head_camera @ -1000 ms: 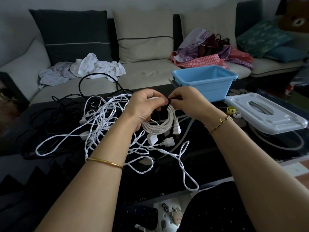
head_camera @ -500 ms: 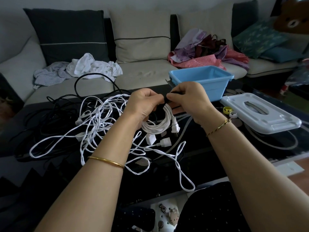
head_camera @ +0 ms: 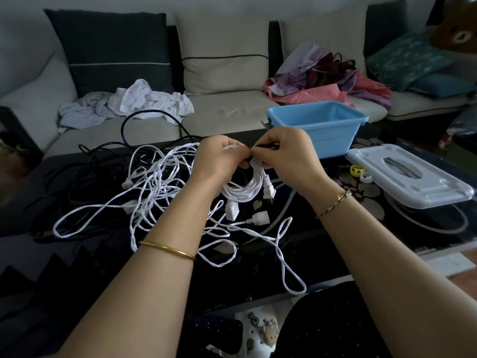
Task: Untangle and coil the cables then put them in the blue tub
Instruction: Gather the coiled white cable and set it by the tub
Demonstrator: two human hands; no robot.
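- 1 white cable coil (head_camera: 245, 189) is done. It is held up over the glass table (head_camera: 387, 228) betw. both hands, w/ its plug (head_camera: 268, 192) hanging at the right side.
- Left hand (head_camera: 219, 161): fingers are curled round the top of the coil.
- Right hand (head_camera: 286, 153): thumb and fingertips are pinched narrow on a thin black strap (head_camera: 268, 145) at the coil's top. Prob. the coil is being tied off, judging by the grip.
- Not yet done: the coil is not in the tub.
- A loose white cable tangle (head_camera: 154, 182) is spread on the table left of and under the hands, w/ sockets mixed in.
- Black cables (head_camera: 85, 177) are heaped further left, uncoiled; one loop is raised toward the sofa.
- So approx. one cable of several is handled; most of the job is left.
- Blue tub (head_camera: 317, 125): set at the table's far side, just behind the right hand, apart from the coil. No cable is seen in the part of its inside that shows.
- White plastic lid (head_camera: 410, 177): laid flat on the table right of the tub, not fitted on it. A yellow ring (head_camera: 356, 170) is seen just beside it.
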